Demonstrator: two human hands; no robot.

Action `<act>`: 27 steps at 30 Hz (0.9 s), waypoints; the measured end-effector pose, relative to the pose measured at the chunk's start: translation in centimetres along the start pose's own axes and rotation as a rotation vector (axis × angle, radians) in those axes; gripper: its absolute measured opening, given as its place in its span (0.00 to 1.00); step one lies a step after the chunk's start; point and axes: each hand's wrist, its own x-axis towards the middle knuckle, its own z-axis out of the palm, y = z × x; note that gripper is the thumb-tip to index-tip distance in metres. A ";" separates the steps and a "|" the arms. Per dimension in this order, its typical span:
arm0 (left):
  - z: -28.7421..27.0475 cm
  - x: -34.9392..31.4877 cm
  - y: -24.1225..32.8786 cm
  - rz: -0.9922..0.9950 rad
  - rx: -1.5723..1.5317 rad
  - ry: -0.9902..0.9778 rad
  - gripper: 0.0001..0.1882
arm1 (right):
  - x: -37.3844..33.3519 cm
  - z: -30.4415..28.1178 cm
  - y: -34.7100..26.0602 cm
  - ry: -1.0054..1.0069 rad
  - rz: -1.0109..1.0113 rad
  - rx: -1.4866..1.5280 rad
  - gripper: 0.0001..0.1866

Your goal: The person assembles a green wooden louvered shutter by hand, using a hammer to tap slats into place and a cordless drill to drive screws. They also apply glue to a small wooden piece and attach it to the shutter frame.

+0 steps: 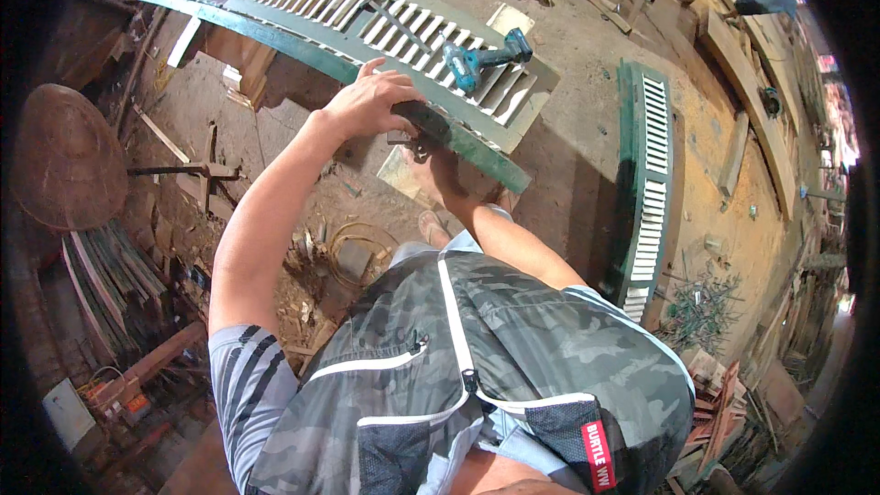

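A green louvred shutter point(344, 26) with pale slats lies raised off the ground in front of me. My left hand point(374, 103) is at its near edge, index finger lifted and thumb apart from the curved fingers. Beneath those fingers is a small dark metal piece point(419, 148), its kind unclear. My right hand point(445, 174) reaches in low beside that piece, under the near green rail point(486, 163); shadow and the rail hide its fingers. On the slats rests a teal cordless drill point(481, 60), with a thin dark bar point(401, 26) lying to its left.
Another green louvred shutter point(645, 183) lies to the right. Long timber planks point(752, 101) run along the far right. At left are a round brown woven piece point(71, 156) and stacked thin strips point(110, 284). A coil point(362, 243) lies near my feet.
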 end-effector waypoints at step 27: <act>-1.5 10.7 -2.4 0.013 0.076 0.129 0.32 | 2.0 -0.8 -1.0 0.245 0.458 0.087 0.39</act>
